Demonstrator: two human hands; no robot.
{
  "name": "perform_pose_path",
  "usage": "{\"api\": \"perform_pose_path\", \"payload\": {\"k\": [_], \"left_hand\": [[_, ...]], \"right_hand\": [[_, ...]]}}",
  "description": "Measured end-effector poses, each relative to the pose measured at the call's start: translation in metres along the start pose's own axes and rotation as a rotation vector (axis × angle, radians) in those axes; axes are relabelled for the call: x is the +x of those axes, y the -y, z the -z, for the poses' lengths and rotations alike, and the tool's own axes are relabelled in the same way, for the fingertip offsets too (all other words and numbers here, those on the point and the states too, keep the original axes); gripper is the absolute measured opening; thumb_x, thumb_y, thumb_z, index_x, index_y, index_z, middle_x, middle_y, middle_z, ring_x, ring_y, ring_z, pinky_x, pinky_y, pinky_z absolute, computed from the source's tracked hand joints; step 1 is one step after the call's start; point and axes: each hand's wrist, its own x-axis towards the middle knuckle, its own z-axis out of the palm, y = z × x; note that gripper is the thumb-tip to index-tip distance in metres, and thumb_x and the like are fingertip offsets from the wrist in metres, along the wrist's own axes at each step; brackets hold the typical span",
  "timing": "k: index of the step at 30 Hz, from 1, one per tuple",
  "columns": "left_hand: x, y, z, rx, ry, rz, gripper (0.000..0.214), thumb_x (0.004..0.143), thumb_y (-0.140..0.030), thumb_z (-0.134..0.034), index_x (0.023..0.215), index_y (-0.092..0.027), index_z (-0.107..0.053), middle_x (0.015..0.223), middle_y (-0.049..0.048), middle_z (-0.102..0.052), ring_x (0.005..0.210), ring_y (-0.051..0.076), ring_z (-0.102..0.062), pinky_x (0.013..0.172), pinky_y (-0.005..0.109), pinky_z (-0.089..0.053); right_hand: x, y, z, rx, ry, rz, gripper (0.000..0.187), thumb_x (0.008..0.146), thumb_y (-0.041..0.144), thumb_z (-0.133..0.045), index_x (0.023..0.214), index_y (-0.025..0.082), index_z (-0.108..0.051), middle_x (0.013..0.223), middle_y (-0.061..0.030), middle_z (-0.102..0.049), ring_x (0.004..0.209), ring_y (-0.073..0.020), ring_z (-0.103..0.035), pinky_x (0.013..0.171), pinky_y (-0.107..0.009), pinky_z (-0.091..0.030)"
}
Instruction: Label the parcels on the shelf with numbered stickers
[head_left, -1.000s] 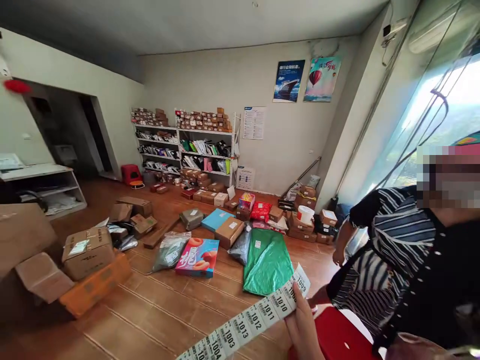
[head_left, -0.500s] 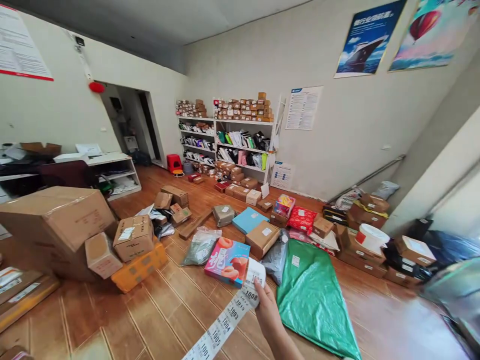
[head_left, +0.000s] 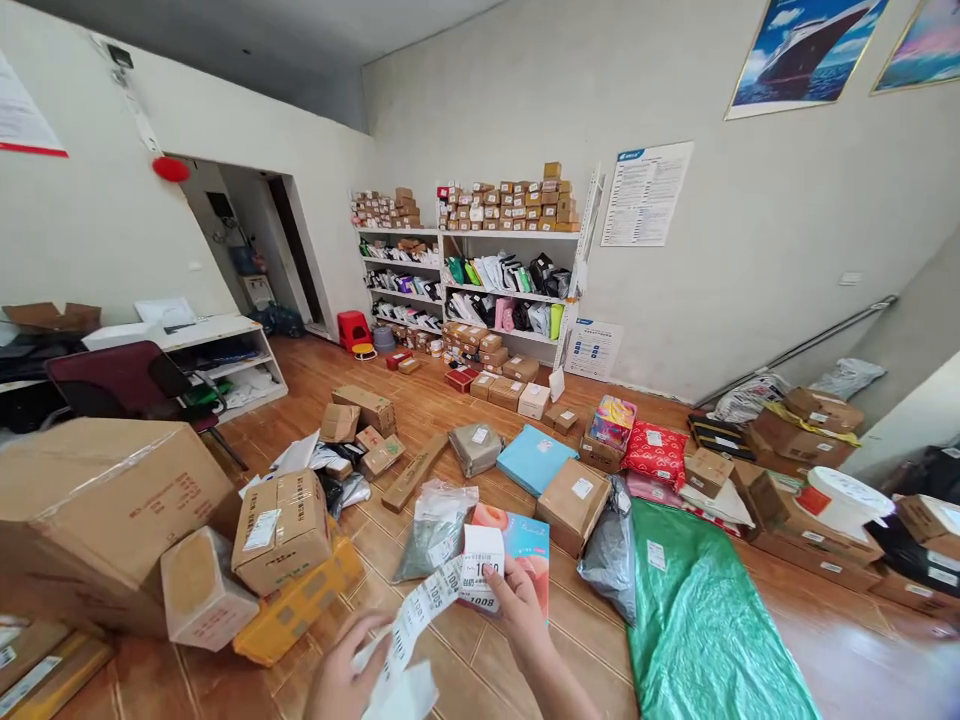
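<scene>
A long strip of white number labels (head_left: 429,603) runs between my two hands, printed with numbers such as 1005 and 1008. My right hand (head_left: 519,605) pinches its upper end, where the labels fold over. Lower left, my left hand (head_left: 346,668) is closed around the lower part of the strip, and loose label ends hang below it. Behind the labels lies a blue and pink box with peach pictures (head_left: 531,545), partly covered by them. Beside it is a clear plastic bag with grey-green contents (head_left: 427,525).
Large cardboard boxes (head_left: 112,510) are stacked at the left. A green wrapped parcel (head_left: 705,600) lies on the right, with a blue parcel (head_left: 536,458) and a brown carton (head_left: 574,505) ahead. Shelves of parcels (head_left: 510,235) stand at the back wall.
My left hand has come into view at the lower left and taken hold of the strip. My right hand stays on the upper end. The view has shifted, with the room sliding outward.
</scene>
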Motion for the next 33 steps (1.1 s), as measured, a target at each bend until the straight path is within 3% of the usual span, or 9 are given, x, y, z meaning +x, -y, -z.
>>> {"api": "perform_pose_path", "payload": {"k": [3, 6, 9, 12, 16, 19, 24, 29, 33], "left_hand": [[0.097, -0.024, -0.025, -0.092, 0.168, -0.174, 0.038, 0.088, -0.052, -0.058, 0.101, -0.021, -0.075, 0.113, 0.0118, -0.069, 0.112, 0.027, -0.063, 0.101, 0.036, -0.049], [0.188, -0.035, -0.048, -0.209, 0.273, -0.142, 0.044, 0.09, -0.051, -0.059, 0.117, -0.018, -0.069, 0.118, 0.0136, -0.069, 0.11, 0.026, -0.064, 0.097, 0.034, -0.051], [0.275, -0.025, -0.059, -0.283, 0.339, -0.056, 0.049, 0.089, -0.053, -0.06, 0.119, -0.015, -0.067, 0.109, 0.0125, -0.072, 0.099, 0.025, -0.067, 0.087, 0.032, -0.055], [0.355, -0.008, -0.054, -0.268, 0.346, -0.048, 0.044, 0.089, -0.052, -0.06, 0.109, -0.014, -0.07, 0.104, 0.0114, -0.073, 0.092, 0.023, -0.068, 0.083, 0.031, -0.055], [0.446, 0.009, -0.028, -0.221, 0.247, -0.039, 0.043, 0.084, -0.051, -0.064, 0.106, -0.014, -0.071, 0.101, 0.0103, -0.072, 0.094, 0.024, -0.067, 0.084, 0.03, -0.053], [0.5, 0.032, -0.005, -0.198, 0.158, 0.034, 0.046, 0.083, -0.058, -0.063, 0.097, -0.015, -0.071, 0.091, 0.0078, -0.071, 0.085, 0.022, -0.065, 0.075, 0.028, -0.053], [0.58, 0.11, 0.036, -0.191, 0.072, 0.183, 0.052, 0.077, -0.067, -0.064, 0.077, -0.015, -0.067, 0.072, 0.003, -0.066, 0.07, 0.018, -0.061, 0.064, 0.024, -0.05], [0.691, 0.187, 0.103, -0.182, 0.168, 0.198, 0.053, 0.072, -0.068, -0.069, 0.085, -0.017, -0.071, 0.081, 0.004, -0.072, 0.08, 0.022, -0.065, 0.073, 0.025, -0.053], [0.804, 0.219, 0.161, -0.172, 0.164, 0.219, 0.06, 0.068, -0.075, -0.068, 0.082, -0.017, -0.072, 0.081, 0.0042, -0.072, 0.082, 0.024, -0.067, 0.075, 0.025, -0.055]], "right_hand": [[0.062, -0.012, -0.021, 0.002, -0.046, -0.046, 0.044, 0.073, 0.058, -0.076, 0.096, 0.021, -0.073, 0.087, -0.0035, -0.072, 0.076, -0.0205, -0.064, 0.071, -0.032, -0.051], [0.137, -0.022, -0.031, 0.034, -0.049, -0.069, 0.044, 0.074, 0.058, -0.074, 0.099, 0.022, -0.073, 0.085, -0.0034, -0.072, 0.075, -0.0208, -0.064, 0.07, -0.032, -0.051], [0.222, -0.033, -0.035, 0.066, -0.033, -0.069, 0.038, 0.079, 0.053, -0.072, 0.102, 0.024, -0.072, 0.084, -0.0021, -0.072, 0.076, -0.0203, -0.065, 0.073, -0.032, -0.05], [0.31, -0.042, -0.047, 0.053, -0.002, -0.057, 0.035, 0.08, 0.052, -0.072, 0.098, 0.023, -0.072, 0.083, -0.0011, -0.072, 0.071, -0.0183, -0.063, 0.072, -0.031, -0.049], [0.414, -0.052, -0.081, 0.003, 0.071, -0.061, 0.038, 0.079, 0.057, -0.07, 0.093, 0.021, -0.072, 0.08, -0.0009, -0.071, 0.068, -0.0167, -0.06, 0.069, -0.029, -0.046], [0.475, -0.07, -0.111, -0.064, 0.17, -0.099, 0.042, 0.078, 0.062, -0.068, 0.088, 0.02, -0.071, 0.077, -0.0004, -0.069, 0.069, -0.017, -0.06, 0.072, -0.03, -0.045], [0.561, -0.138, -0.158, -0.098, 0.355, -0.203, 0.048, 0.067, 0.062, -0.078, 0.085, 0.019, -0.067, 0.074, 0.0016, -0.064, 0.069, -0.0138, -0.055, 0.072, -0.028, -0.043], [0.669, -0.214, -0.212, -0.225, 0.213, -0.256, 0.057, 0.049, 0.054, -0.091, 0.068, 0.019, -0.05, 0.061, 0.0071, -0.053, 0.054, -0.0067, -0.041, 0.056, -0.022, -0.032], [0.769, -0.246, -0.276, -0.148, 0.052, -0.217, 0.066, 0.042, 0.052, -0.094, 0.067, 0.021, -0.041, 0.061, 0.0068, -0.056, 0.053, -0.0067, -0.044, 0.055, -0.021, -0.034]]}}
